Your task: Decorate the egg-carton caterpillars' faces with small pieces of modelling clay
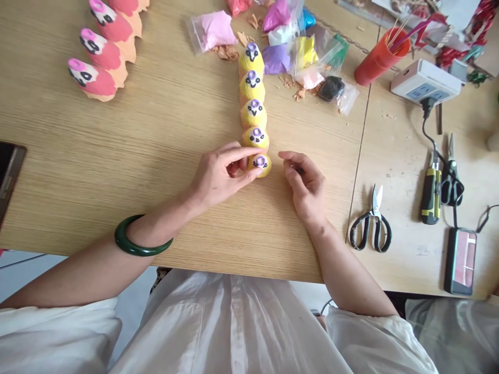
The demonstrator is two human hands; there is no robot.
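A row of yellow egg-carton bumps (253, 115), each with a white face patch, black marks and a purple ring, stands lengthwise in front of me. My left hand (218, 174) grips the nearest bump (265, 169), thumb on its near side and fingers across its far side. To the right of the row, my right hand (306, 182) is curled, index finger pointing at the bump without touching it. A small dark lump (299, 170), perhaps black clay, shows inside its fingers. Farther back lie bags of coloured clay, among them a black one (331, 88).
Pink-red carton rows (103, 78) stand at far left, above a phone (10, 176). On the right are black-handled scissors (372, 223), a yellow-black cutter (431, 195), a power strip (427, 83), a red cup of sticks (382, 57) and a corded device (460, 259).
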